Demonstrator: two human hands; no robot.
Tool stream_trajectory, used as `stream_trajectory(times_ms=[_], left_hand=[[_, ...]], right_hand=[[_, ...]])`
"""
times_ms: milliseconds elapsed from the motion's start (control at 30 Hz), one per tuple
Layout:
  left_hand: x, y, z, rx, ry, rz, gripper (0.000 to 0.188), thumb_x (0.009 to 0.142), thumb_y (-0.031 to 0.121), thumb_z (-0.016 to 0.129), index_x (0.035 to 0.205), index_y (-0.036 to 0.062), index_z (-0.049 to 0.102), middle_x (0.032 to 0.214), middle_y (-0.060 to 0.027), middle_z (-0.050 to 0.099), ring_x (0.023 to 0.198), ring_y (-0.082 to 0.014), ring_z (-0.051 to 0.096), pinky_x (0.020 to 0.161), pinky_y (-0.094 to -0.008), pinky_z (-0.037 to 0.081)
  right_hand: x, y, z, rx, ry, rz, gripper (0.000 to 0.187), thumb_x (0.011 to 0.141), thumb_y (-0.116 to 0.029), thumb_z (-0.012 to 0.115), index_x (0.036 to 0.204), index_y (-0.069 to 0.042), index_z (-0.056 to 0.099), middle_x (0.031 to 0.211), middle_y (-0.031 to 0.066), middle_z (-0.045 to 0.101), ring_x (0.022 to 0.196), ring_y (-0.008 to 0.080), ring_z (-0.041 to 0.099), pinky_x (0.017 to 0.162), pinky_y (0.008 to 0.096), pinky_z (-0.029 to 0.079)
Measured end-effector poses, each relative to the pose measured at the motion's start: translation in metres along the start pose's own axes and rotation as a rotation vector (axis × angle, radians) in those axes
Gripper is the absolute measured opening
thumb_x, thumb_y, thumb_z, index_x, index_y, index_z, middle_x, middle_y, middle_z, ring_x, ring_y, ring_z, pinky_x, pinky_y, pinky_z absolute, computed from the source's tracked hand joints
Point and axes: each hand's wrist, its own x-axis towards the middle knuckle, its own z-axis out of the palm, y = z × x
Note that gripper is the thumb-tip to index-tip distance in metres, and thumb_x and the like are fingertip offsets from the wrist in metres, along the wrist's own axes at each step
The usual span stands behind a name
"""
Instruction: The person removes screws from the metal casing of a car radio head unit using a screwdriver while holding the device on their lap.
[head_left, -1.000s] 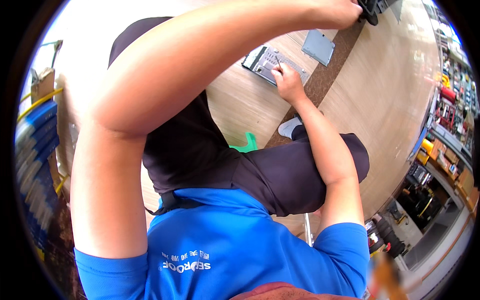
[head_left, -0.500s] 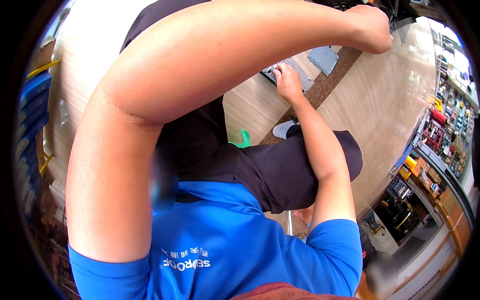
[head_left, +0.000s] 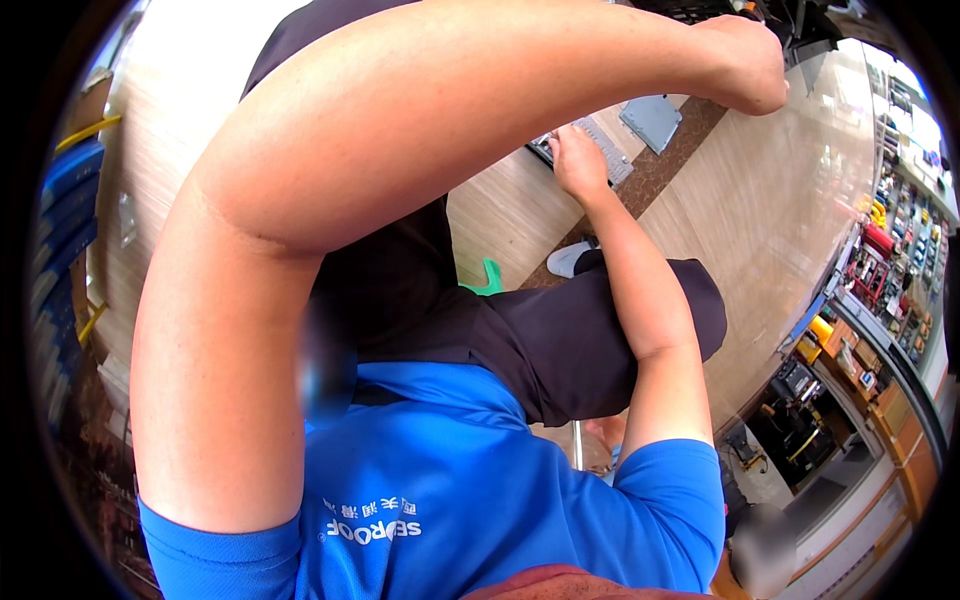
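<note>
My left arm reaches across the top of the view. My left hand point(head_left: 745, 65) is at the upper right, curled closed beside dark equipment point(head_left: 812, 45); its fingertips and anything in them are hidden. Lower and further left, my right hand point(head_left: 580, 165) rests at a laptop-like device with a grey keyboard point(head_left: 610, 150). Its fingers are bent together near the keyboard's left end, and what they pinch is too small to make out. A flat blue-grey panel point(head_left: 651, 122) lies just right of the keyboard. My left forearm covers part of the area.
A brown stone strip point(head_left: 665, 165) crosses the glossy tiled floor point(head_left: 765, 190). My shoe point(head_left: 568, 260) and a green piece point(head_left: 488, 278) are below the keyboard. Blue bins point(head_left: 70, 205) stand at the far left. Shelves of tools point(head_left: 900, 260) and a wooden bench point(head_left: 885, 410) line the right.
My left hand has shifted very slightly right and down in the view, and the keyboard and panel slightly right. My right hand keeps nearly the same pose.
</note>
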Motion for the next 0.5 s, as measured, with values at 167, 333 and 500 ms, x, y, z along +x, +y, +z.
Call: stream_trajectory(times_ms=[167,333,500], left_hand=[[-0.003,0.003,0.002,-0.012,0.011,-0.039,0.041,0.092,0.029,0.05,0.109,-0.002,0.071,0.112,-0.022,0.069,0.107,-0.0354,0.066,0.095,-0.0424,0.051],[-0.009,0.002,-0.001,-0.028,0.019,-0.065,0.042,0.092,0.029,0.051,0.112,-0.0023,0.07,0.112,-0.0223,0.069,0.107,-0.0349,0.066,0.096,-0.0426,0.05],[-0.023,0.004,-0.007,-0.166,0.102,-0.025,0.033,0.091,0.024,0.061,0.096,-0.0072,0.07,0.098,-0.03,0.068,0.096,-0.0415,0.068,0.088,-0.0451,0.053]], right_hand=[[0.001,-0.007,0.003,0.004,0.025,0.085,0.021,0.092,-0.023,0.062,0.098,-0.003,0.06,0.103,0.0211,0.065,0.099,0.0394,0.064,0.086,0.0497,0.051],[0.001,-0.013,0.0,0.135,0.007,0.326,0.029,0.09,-0.029,0.067,0.092,0.0,0.066,0.096,0.0261,0.069,0.094,0.0429,0.066,0.084,0.0499,0.051],[-0.001,-0.009,-0.007,0.142,-0.068,0.423,0.041,0.09,-0.038,0.065,0.091,0.002,0.071,0.096,0.0277,0.069,0.094,0.0434,0.066,0.086,0.0495,0.051]])
